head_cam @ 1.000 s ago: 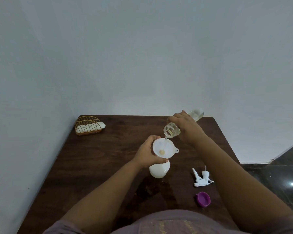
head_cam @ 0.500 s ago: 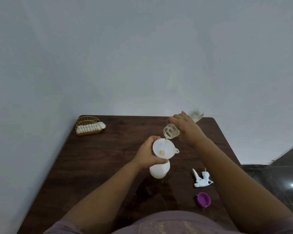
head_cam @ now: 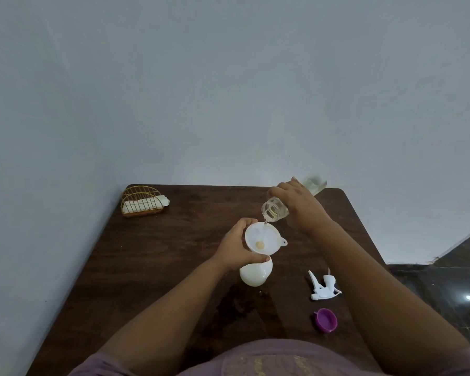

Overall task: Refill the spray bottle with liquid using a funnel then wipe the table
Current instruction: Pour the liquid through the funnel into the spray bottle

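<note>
Nearest me a purple cap lies on the dark table, the white spray head just beyond it. My left hand grips the white funnel seated in the white spray bottle. My right hand grips a tilted clear bottle, a thin stream of liquid running into the funnel. Far left stands a wire napkin holder.
</note>
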### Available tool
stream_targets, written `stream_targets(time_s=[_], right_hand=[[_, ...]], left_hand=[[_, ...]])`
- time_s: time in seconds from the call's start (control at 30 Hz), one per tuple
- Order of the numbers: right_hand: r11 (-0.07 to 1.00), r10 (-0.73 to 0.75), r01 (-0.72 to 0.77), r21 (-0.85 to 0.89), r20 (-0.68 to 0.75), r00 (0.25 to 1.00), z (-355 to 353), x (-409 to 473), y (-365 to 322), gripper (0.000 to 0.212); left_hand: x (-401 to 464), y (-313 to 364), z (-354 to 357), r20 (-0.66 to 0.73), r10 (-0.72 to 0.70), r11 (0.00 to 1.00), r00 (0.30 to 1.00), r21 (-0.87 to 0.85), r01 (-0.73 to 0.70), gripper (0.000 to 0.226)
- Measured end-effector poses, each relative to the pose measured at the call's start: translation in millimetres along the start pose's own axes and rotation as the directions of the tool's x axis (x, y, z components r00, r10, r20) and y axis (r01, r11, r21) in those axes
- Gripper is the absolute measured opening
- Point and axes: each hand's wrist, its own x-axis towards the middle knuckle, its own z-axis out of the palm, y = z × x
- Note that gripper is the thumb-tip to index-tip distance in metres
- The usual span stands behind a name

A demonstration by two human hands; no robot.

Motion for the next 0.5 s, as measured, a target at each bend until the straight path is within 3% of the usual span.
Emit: stream_targets(time_s=[0.5], right_hand=[[1.000,-0.007,0.007,-0.018,-0.004,1.000,1.6,1.5,5.6,0.047]], left_hand=[[1.9,-0.2,-0.3,0.010,-0.008,1.000,1.000,0.018,0.008,0.078]])
